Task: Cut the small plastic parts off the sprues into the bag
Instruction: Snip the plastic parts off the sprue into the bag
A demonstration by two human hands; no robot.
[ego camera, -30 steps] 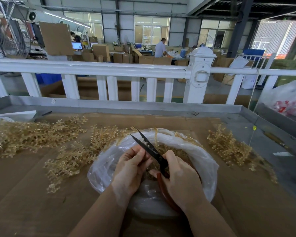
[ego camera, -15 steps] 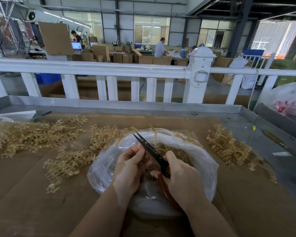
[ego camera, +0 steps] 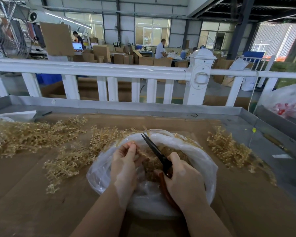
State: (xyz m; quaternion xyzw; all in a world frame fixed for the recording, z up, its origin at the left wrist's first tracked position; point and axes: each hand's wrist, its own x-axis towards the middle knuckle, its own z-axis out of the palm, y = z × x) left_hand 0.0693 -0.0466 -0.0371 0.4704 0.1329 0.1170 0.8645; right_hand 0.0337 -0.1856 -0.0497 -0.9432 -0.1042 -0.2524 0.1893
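Desk [ego camera: 32, 194] is cardboard-topped, with a white railing [ego camera: 92, 69] behind it. Loose amber sprues lie in heaps: a big pile left [ego camera: 29, 135], a smaller one right [ego camera: 229, 149], more just beside the bag's left edge [ego camera: 72, 161].

Clear plastic bag [ego camera: 207, 161] sits mid-desk, mouth spread, cut parts [ego camera: 152, 165] collected inside. Risk: the rim is soft and low; a snipped piece could flick over it onto the desk, likeliest on the left where the sprue is held near the rim.

Right hand [ego camera: 183, 178] has its grip curled round the red handles of the scissors [ego camera: 157, 153], blades nearly pressed together, tips pointing up-left over the bag. Risk: the blade runs close to the other hand's fingertips, so a hurried snip could nick them or the bag film.

Left hand [ego camera: 125, 161] pinches a small sprue piece [ego camera: 132, 143] at the fingertips, over the bag's left side. It's tiny and partly hidden; a slack pinch probably lets it twist mid-cut.
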